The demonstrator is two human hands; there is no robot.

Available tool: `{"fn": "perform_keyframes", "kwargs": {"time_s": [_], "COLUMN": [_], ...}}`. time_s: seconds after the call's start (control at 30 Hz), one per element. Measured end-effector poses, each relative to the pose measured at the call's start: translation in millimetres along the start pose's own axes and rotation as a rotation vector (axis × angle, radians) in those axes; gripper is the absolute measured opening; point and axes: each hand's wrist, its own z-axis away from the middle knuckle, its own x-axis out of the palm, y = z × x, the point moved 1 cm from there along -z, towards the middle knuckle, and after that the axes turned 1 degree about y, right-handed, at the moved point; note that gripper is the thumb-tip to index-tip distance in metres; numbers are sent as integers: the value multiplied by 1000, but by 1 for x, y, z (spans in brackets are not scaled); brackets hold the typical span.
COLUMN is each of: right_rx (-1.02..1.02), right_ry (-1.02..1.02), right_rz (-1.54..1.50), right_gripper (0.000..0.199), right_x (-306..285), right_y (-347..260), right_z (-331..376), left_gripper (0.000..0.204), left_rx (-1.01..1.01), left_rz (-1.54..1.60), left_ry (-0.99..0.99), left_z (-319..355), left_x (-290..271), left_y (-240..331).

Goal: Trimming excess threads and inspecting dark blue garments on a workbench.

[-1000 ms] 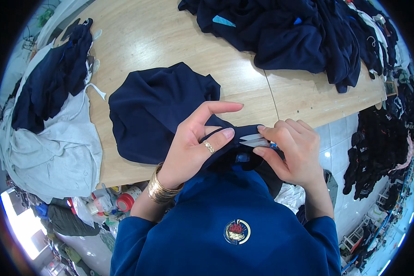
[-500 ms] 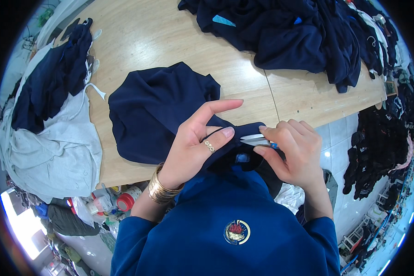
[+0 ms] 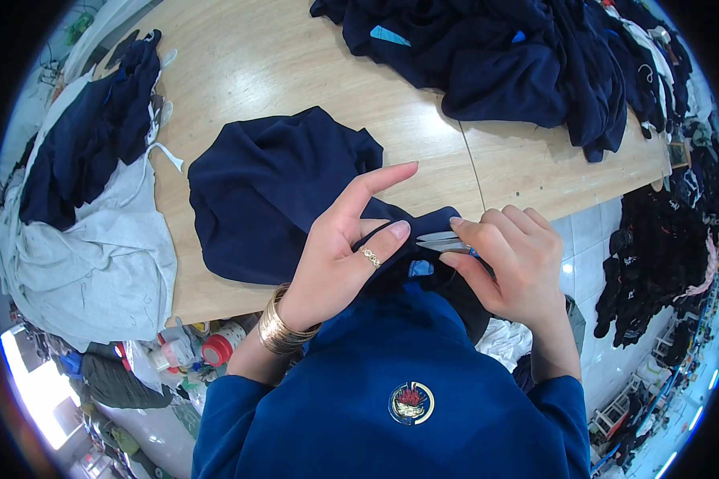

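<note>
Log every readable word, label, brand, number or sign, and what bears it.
No text can be read.
Round emblem on the blue shirt: no legible lettering.
Small blue patch by the navy garment: too small to tell.
Black garments at right: pale marks, too small.
Red container: any print too small.

Pale wooden table point(image 3: 248, 72), glossy tiled floor point(image 3: 591, 231), bright light point(image 3: 38, 391)

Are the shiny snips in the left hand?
No, the right hand holds the snips, while the left hand pinches the dark blue cloth.
</note>
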Motion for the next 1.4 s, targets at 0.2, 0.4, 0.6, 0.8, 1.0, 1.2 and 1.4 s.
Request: {"fn": "perform_keyframes", "kwargs": {"time_s": [0.2, 0.4, 0.6, 0.8, 1.0, 1.2, 1.4], "right_rx": [5, 17, 435, 568, 626, 400, 138], "right_ry": [-22, -60, -83, -147, -139, 234, 62], "right_rz": [45, 50, -481, -917, -695, -398, -70], "right_gripper": [18, 18, 28, 12, 13, 31, 36], "right_x": [2, 1, 5, 14, 21, 17, 12], "right_y": [-1, -1, 8, 26, 30, 12, -7], "right_z": [0, 0, -1, 8, 8, 0, 7], "left_gripper": [48, 48, 48, 47, 48, 44, 46], "left_rx": [22, 17, -36, -181, -115, -56, -12], "left_rz": [-31, -100, -37, 124, 153, 71, 38], "left_ry": [10, -19, -42, -115, -65, 67, 107], "left_z": [1, 1, -2, -2, 1, 5, 4], "left_x": [3, 1, -5, -16, -22, -11, -8], "left_y": [-2, -3, -1, -2, 4, 5, 2]}}
